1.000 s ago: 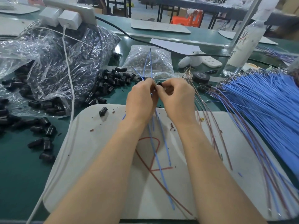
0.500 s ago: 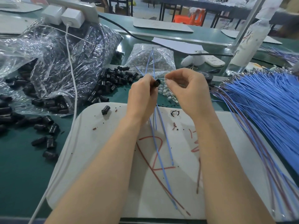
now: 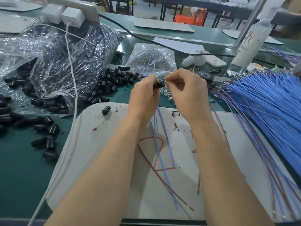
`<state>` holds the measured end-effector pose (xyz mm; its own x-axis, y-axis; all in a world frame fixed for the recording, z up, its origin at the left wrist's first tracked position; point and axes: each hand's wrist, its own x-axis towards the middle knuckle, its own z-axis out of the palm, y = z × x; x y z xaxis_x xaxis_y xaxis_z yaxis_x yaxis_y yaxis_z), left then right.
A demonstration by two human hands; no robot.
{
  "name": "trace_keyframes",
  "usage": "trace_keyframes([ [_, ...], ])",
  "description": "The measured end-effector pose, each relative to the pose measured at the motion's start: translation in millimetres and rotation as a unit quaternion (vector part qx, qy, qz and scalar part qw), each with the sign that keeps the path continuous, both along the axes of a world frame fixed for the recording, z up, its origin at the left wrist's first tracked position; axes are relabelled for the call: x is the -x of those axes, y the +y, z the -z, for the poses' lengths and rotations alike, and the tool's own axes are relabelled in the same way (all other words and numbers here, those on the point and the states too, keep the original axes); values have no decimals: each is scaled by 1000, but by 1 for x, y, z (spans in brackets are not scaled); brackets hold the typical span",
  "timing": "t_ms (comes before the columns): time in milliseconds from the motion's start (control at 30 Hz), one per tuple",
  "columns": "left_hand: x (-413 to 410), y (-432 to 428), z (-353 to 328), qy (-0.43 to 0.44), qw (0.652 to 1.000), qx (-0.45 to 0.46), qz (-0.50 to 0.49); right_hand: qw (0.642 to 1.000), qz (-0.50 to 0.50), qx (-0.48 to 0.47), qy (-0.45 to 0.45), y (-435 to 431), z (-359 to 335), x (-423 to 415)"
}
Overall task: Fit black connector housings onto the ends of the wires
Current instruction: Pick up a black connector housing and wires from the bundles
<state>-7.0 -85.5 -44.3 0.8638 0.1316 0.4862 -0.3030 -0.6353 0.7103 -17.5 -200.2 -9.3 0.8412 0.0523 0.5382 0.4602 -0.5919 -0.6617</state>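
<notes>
My left hand (image 3: 144, 95) pinches a black connector housing (image 3: 160, 84) above the white board (image 3: 101, 160), together with a few blue wires (image 3: 160, 154) that stick up past the fingers and hang down over the board. My right hand (image 3: 187, 90) is closed, thumb and forefinger pinched on something small right at the housing's open end; what it is I cannot make out. A brown wire (image 3: 162, 178) lies across the board below the hands.
Loose black housings (image 3: 112, 82) lie heaped on the green bench left of the hands, more in a clear plastic bag (image 3: 53, 62). One housing (image 3: 106, 110) sits on the board. A thick bundle of blue wires (image 3: 267, 108) fans out at right. A white cable (image 3: 73, 88) crosses the left.
My hands were pressed together, then my right hand drew back to the right. Now its fingertips are again at the housing held in my left hand.
</notes>
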Motion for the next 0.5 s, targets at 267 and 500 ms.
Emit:
trace_keyframes([
  [267,0,0,1,13,999,-38,-18,1000,21,17,-11,3,5,-2],
  [500,3,7,-7,80,990,39,111,991,-9,-82,107,-23,11,-16],
])
